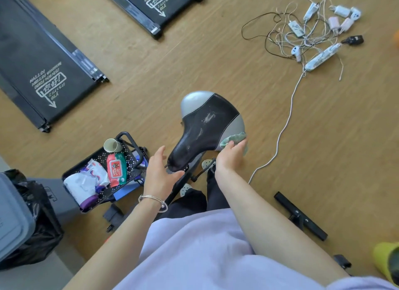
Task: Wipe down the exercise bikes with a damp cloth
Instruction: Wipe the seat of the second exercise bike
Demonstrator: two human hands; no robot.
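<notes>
Saddle: black and grey, mid-view, pale streaks on top.
Cloth: green, bunched on the saddle's rear grey corner.
Your right hand: fingers fairly straight, pressing the cloth to the saddle.
Your left hand: fingers spread, holding nothing, just beside the saddle's nose.

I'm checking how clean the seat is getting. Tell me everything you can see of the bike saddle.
The bike saddle is a padded-looking seat, shiny black down the middle and nose, with grey panels at its two wide rear corners. Whitish smears mark the black part. Its narrow nose points to the lower left of the view, above a dark frame post. The right hand presses a green cloth on one grey corner. The left hand, fingers relaxed, hovers beside the nose, contact unclear.
</notes>
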